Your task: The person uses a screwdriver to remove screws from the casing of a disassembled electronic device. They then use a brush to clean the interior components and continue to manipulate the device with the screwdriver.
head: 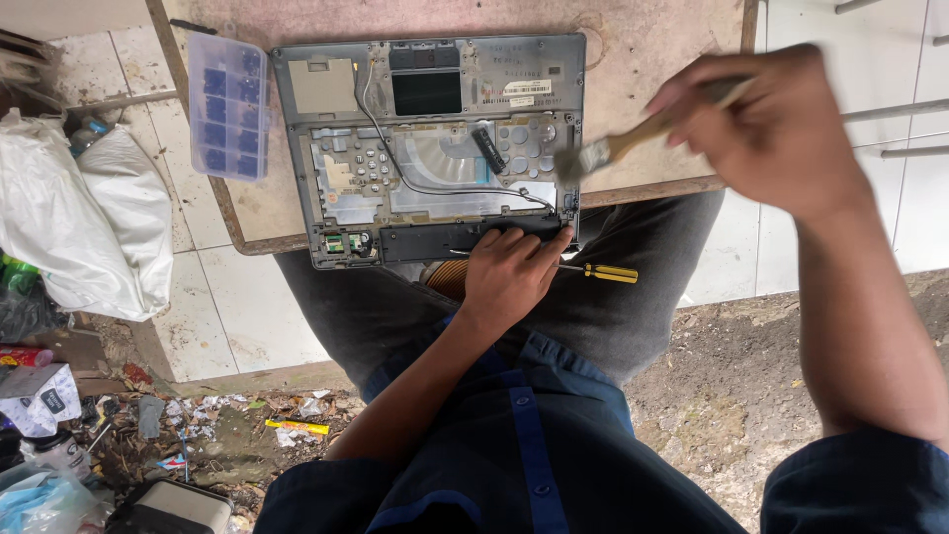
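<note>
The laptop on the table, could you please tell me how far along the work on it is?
Done: the laptop lies opened, its inner metal frame and a black cable bare. In hand: the right hand holds a brush beside its edge; the left hand steadies the near edge. Left: it remains uncovered; a yellow screwdriver rests on the lap.

An opened laptop base (435,148), grey and stripped of its keyboard, lies flat on the counter with its near edge overhanging toward the person. Bare metal plates, a dark rectangular panel and a thin black cable curving across its middle are exposed. A paintbrush (613,148) with a pale wooden handle and blurred bristles slants just above the base's right edge.
</note>
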